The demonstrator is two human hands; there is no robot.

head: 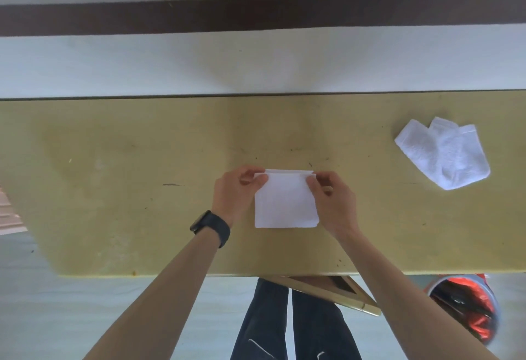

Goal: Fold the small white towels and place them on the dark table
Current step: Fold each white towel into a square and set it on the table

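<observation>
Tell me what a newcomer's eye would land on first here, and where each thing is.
First, the folded white towel in the middle of the yellowish table, its far corners pinched by the left hand and the right hand. Next, a second white towel lying rumpled toward the table's right end, apart from both hands. The black watch on the left wrist also stands out.

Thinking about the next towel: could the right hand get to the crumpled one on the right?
Probably yes, once it lets go. The right hand pinches a corner of the folded towel, and nothing lies on the table between it and the crumpled towel.
</observation>
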